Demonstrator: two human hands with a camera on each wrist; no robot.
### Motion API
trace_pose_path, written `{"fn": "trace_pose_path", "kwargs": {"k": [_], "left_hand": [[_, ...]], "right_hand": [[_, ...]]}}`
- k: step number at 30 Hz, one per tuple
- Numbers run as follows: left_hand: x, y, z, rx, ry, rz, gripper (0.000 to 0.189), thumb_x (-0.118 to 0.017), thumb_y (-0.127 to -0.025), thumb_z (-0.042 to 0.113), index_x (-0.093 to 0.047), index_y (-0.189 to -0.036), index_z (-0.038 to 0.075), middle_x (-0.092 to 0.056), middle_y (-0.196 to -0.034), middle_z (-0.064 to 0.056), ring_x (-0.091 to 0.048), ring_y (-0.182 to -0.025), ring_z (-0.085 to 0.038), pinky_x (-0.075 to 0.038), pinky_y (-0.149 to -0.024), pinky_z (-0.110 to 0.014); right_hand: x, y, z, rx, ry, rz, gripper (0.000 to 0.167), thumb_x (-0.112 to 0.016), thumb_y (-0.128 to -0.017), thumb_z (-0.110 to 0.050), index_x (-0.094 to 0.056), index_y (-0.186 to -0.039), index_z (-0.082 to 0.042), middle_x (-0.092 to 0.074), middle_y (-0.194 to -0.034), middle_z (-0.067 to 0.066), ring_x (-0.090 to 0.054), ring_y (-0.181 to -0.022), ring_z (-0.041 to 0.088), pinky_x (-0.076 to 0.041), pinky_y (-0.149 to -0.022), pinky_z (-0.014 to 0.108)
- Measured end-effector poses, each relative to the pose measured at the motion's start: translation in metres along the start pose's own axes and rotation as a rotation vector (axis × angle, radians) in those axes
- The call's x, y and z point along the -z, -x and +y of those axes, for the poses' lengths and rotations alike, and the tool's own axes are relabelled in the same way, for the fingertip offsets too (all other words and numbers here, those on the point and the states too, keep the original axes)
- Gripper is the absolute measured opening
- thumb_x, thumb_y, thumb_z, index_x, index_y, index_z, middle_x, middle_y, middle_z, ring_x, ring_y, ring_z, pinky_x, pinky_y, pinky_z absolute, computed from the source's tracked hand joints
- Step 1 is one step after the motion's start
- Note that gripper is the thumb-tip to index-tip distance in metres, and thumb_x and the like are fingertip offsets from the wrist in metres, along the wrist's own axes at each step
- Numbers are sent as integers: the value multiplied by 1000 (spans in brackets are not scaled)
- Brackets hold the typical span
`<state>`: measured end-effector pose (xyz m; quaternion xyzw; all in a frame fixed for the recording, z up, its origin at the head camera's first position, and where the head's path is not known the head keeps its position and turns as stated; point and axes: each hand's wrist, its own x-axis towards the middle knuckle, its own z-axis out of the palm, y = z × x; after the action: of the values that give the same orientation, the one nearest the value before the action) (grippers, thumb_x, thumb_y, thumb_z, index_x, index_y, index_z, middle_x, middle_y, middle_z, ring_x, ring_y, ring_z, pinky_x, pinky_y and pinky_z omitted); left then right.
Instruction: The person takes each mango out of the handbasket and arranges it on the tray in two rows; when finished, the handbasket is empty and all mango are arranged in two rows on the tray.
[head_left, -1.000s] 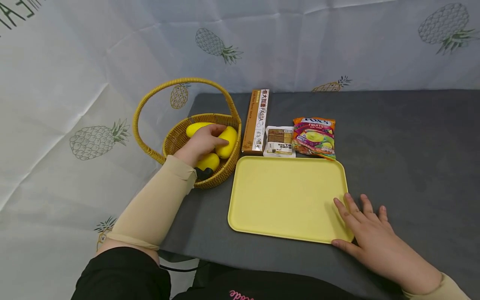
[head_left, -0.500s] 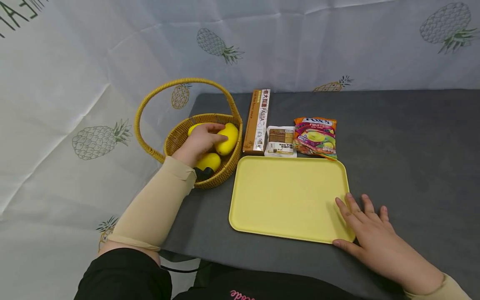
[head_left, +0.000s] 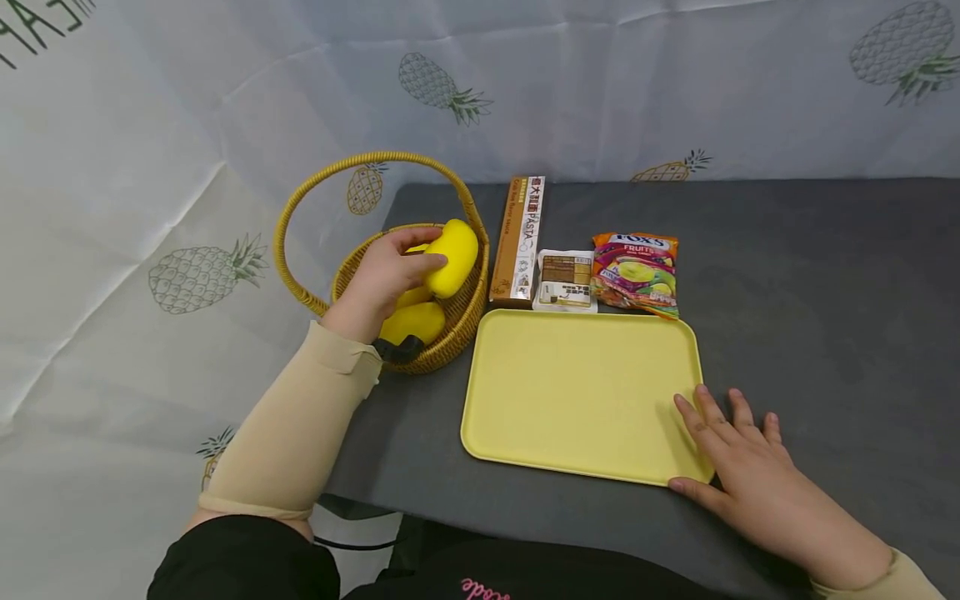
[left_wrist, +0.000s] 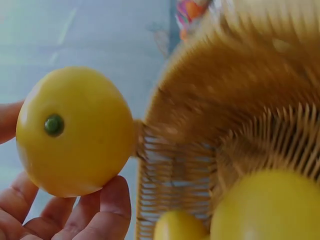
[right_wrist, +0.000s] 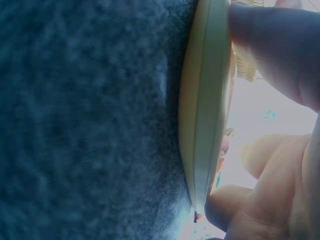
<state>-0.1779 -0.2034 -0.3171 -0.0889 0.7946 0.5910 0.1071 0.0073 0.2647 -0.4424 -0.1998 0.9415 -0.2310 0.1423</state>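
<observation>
My left hand [head_left: 375, 279] pinches a smooth yellow mango [head_left: 457, 258] between thumb and fingers, above the right side of a wicker basket [head_left: 455, 343]. In the left wrist view, the held mango [left_wrist: 85, 145] shows a small green stem end. More yellow mangoes [head_left: 414, 323] lie inside the basket, partly hidden by the hand. My right hand [head_left: 765, 487] rests with spread, straight fingers at the right edge of a yellow tray [head_left: 581, 392]. Seen from the right wrist, the thumb and fingers touch the rim of the tray [right_wrist: 202, 110].
Behind the tray stand a long pasta box [head_left: 517, 242], a small white-and-brown packet [head_left: 566, 282] and an orange-and-purple candy bag [head_left: 636, 273]. The basket's tall arched handle [head_left: 375, 157] rises over its opening. A pineapple-print cloth [head_left: 555, 100] hangs behind the grey table.
My left hand has lifted the mango from among the others, up toward the basket's rim, and drawn slightly back. The right hand keeps its place at the tray's edge.
</observation>
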Motion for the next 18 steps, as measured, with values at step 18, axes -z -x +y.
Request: {"fn": "trace_pose_path", "kwargs": {"k": [18], "left_hand": [[-44, 67, 0, -294, 413, 111, 53, -71, -102, -3, -61, -153, -1, -63, -146, -8, -67, -114, -22, -64, -92, -27]], "right_hand": [[1, -1, -2, -8, 13, 8, 111, -85, -96, -47, -18, -179, -15, -14, -181, 31, -5, -160, 72, 2, -119, 91]]}}
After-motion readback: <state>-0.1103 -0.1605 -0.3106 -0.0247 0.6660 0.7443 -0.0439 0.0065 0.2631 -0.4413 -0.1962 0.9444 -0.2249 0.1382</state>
